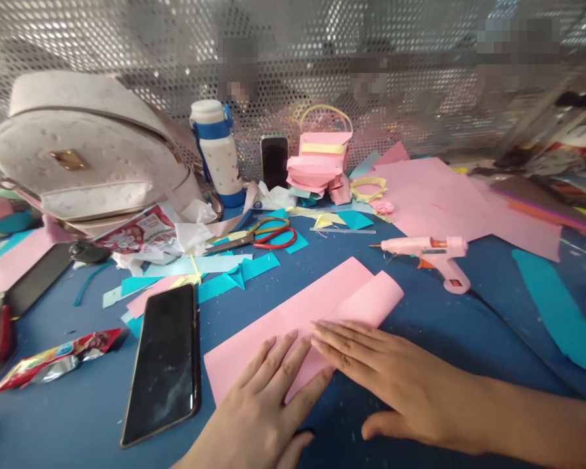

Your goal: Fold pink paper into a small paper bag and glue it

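Note:
A pink sheet of paper (293,306) lies on the blue table in front of me, its right part folded over with a rounded, raised edge. My left hand (266,397) rests flat on the sheet's lower left part, fingers spread. On the folded part lies my right hand (395,371), fingers stretched out and thumb apart, its fingertips close to the left hand's. Nothing is gripped in either hand. Left of the left hand is a black smartphone (163,361). Beyond the right hand a pink glue gun (432,254) lies on its side, its cord trailing right.
Scissors (258,236) lie among blue and yellow paper scraps. Behind stand a white backpack (92,150), a bottle (217,153), a second phone (274,161) and a pink paper bag with a handle (320,159). Pink sheets (434,195) cover the back right. A snack wrapper (58,358) lies left.

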{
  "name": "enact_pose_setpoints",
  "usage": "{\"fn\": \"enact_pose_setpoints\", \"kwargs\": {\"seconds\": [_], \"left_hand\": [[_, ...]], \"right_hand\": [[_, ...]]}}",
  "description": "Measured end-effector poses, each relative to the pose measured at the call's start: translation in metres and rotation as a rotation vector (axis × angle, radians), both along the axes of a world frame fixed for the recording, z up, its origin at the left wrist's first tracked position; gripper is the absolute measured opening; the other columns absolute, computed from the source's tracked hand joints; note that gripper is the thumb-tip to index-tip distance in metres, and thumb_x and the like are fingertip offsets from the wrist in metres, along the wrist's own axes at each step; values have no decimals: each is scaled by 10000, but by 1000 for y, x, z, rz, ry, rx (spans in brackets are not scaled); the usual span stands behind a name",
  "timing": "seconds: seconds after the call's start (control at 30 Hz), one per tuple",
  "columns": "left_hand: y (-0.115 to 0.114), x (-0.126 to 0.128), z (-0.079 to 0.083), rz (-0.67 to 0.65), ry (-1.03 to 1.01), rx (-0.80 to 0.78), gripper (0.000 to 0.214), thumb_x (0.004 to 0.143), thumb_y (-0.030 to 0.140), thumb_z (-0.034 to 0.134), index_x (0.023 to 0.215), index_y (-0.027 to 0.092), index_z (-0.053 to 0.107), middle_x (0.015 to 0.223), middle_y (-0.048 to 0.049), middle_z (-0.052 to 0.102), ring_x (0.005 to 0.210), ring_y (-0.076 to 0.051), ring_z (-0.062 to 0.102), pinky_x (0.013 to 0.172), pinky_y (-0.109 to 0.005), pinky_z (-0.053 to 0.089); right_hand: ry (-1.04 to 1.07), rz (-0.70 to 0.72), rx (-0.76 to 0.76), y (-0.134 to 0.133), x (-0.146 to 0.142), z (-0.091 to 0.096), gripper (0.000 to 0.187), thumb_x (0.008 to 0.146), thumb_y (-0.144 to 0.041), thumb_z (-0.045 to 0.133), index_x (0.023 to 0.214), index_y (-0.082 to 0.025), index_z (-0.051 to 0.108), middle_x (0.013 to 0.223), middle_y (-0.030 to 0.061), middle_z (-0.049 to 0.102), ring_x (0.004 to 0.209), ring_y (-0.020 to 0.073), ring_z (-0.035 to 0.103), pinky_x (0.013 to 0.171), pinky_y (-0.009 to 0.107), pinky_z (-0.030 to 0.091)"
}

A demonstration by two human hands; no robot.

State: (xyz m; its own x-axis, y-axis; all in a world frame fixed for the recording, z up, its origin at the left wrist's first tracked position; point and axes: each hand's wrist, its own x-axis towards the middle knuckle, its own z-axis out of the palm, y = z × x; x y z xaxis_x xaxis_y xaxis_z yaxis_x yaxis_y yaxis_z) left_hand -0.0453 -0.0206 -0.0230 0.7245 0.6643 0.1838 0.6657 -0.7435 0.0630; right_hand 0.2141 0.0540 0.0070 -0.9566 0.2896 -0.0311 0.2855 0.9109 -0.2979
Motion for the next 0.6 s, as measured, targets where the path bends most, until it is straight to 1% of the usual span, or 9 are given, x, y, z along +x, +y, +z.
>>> {"fn": "enact_pose_setpoints", "kwargs": {"seconds": [0.1, 0.17, 0.27, 0.37, 0.5, 0.6], "left_hand": [[0, 0, 0, -2, -11, 11, 712, 898, 309, 571, 1530, 165, 276, 1543, -221, 341, 1407, -394, 356, 1043, -539, 453], [0, 1, 1, -8, 3, 22, 702, 892, 311, 579, 1520, 163, 302, 1525, -231, 367, 1394, -395, 377, 1031, -536, 469], [0, 1, 3, -8, 23, 25, 688, 876, 286, 597, 1504, 171, 340, 1520, -234, 373, 1393, -398, 377, 1021, -537, 481], [0, 1, 4, 2, 21, 3, 675, 877, 264, 589, 1501, 185, 344, 1546, -217, 335, 1407, -392, 353, 1029, -536, 477], [0, 1, 5, 0, 22, -13, 668, 887, 267, 582, 1505, 199, 337, 1562, -207, 307, 1418, -388, 333, 1036, -541, 470], [-1, 0, 6, -7, 31, 0, 649, 901, 254, 563, 1504, 182, 337, 1555, -214, 319, 1422, -387, 322, 1042, -537, 468]], "right_hand": [[10, -59, -57, 7, 13, -8, 915, 897, -635, 523, 1565, -158, 120, 1594, 141, 224, 1472, 279, 223, 1188, 469, 285], [19, -89, -60, 11, 20, -9, 923, 886, -644, 531, 1565, -175, 119, 1595, 137, 223, 1470, 285, 225, 1184, 482, 285], [33, -151, -30, 16, 30, -8, 890, 897, -628, 528, 1565, -192, 133, 1590, 128, 246, 1461, 298, 245, 1173, 499, 299], [39, -244, 15, 20, 47, -9, 878, 899, -592, 558, 1566, -215, 130, 1583, 112, 275, 1451, 314, 265, 1168, 517, 309], [15, -394, 87, 20, 72, -15, 918, 886, -576, 587, 1571, -236, 81, 1605, 104, 206, 1439, 350, 280, 1160, 550, 315], [-10, -447, 123, 16, 81, -17, 948, 877, -591, 589, 1573, -239, 51, 1612, 109, 164, 1434, 370, 282, 1143, 573, 334]]}}
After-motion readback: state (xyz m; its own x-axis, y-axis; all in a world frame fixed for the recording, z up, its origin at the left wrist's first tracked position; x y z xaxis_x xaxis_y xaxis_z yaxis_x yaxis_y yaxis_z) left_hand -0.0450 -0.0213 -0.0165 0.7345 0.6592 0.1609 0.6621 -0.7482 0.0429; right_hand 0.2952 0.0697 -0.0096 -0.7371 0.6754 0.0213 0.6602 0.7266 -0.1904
